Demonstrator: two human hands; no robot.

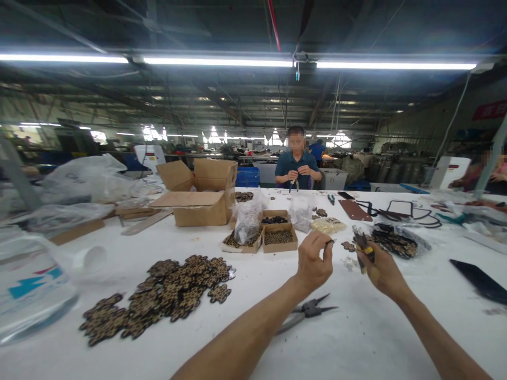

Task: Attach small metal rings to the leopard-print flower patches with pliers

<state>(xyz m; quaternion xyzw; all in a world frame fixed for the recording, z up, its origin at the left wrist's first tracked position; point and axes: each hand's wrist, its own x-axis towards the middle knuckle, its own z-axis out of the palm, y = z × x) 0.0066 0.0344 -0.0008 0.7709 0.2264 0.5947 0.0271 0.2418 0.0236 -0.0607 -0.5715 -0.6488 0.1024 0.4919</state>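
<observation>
Pinched between the fingertips of my left hand (316, 259) is a small dark piece (331, 241), too small to make out. My right hand (382, 269) is wrapped round pliers (363, 247) with yellow and black handles, their jaws pointing up and away. The two hands are apart. Below my left hand, a second pair of pliers (311, 309) lies on the white table (336, 348). Beyond my hands are small cardboard trays of tiny metal parts (279, 237). A pile of brown patterned flower-shaped pieces (170, 290) spreads to the left.
An open cardboard box (202, 208) stands behind the pile. A large plastic container (31, 285) is at the left edge. Dark pieces in a plastic bag (396, 240) and a black flat object (479, 279) lie at the right. Across the table sits a person (297, 163).
</observation>
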